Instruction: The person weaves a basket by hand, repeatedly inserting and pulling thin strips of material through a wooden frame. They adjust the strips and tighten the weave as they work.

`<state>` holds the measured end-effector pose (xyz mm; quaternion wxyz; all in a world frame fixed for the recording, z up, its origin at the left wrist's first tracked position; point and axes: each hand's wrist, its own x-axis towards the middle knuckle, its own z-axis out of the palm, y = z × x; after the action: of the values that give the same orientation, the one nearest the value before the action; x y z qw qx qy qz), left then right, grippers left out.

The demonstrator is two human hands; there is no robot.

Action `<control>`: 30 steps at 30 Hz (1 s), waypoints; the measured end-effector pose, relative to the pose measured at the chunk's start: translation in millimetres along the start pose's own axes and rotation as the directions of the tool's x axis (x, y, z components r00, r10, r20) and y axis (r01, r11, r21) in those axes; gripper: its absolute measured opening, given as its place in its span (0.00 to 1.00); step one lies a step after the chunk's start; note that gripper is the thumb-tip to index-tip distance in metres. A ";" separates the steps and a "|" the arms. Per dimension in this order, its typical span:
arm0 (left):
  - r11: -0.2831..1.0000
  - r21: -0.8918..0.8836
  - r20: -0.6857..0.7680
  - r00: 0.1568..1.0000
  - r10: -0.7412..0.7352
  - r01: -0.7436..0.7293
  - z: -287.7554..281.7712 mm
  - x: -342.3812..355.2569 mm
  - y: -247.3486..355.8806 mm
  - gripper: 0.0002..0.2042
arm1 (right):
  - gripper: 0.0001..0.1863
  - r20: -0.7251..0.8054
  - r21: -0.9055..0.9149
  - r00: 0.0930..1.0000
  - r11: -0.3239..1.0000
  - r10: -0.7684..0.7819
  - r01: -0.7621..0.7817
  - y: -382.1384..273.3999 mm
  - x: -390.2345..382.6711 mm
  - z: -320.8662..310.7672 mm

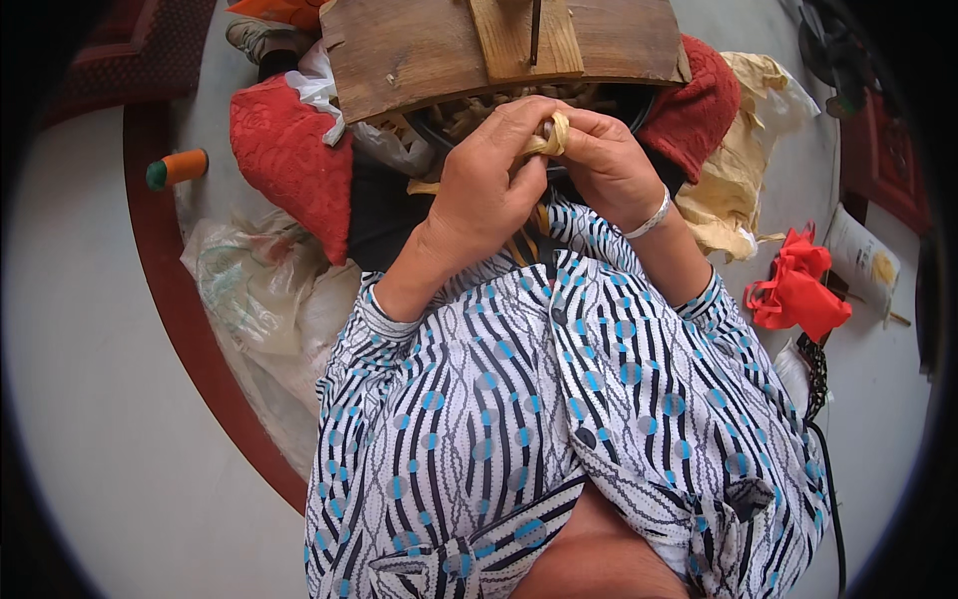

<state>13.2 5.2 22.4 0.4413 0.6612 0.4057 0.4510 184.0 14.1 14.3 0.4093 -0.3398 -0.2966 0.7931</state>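
In front of my chest both hands meet around a pale yellow strip, bent into a small loop [548, 137]. My left hand [481, 185] is closed, its thumb and fingers pinching the loop from the left. My right hand [617, 172], with a silver bracelet at the wrist, pinches it from the right. One loose end of the strip sticks out beside my left wrist. What the strip is made of I cannot tell. Just beyond the hands lies a wooden board [404, 55] with a dark metal spike [535, 35] standing on a lighter wood block.
Under the board, a dark-rimmed container holds many small tan pieces [459, 117]. Red textured cloth [289, 165] covers my knees. At left are an orange-and-green thread spool [182, 169] and a clear plastic bag [254, 275]; at right, crumpled brown paper [733, 165] and a red bag [801, 290].
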 end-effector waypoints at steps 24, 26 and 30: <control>0.812 0.582 -0.026 0.997 0.066 -0.039 -19.1 -8.8 5.5 0.07 | 0.13 -0.097 -0.572 0.853 0.730 -0.512 0.373 -42.8 10.5 -6.2; 0.715 0.688 0.043 0.990 0.131 -0.124 -20.0 -4.3 7.1 0.08 | 0.14 0.120 -0.778 0.824 0.464 -0.553 0.425 -55.6 10.1 -5.7; 0.686 0.673 0.090 0.951 0.295 -0.277 -15.3 7.0 1.7 0.09 | 0.14 0.348 -0.881 0.905 0.247 -0.245 0.405 -70.1 9.2 2.7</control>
<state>0.6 14.6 28.8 0.0890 0.8253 0.4393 0.3435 209.3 55.8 65.6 0.2686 -0.3876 -0.7902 0.3914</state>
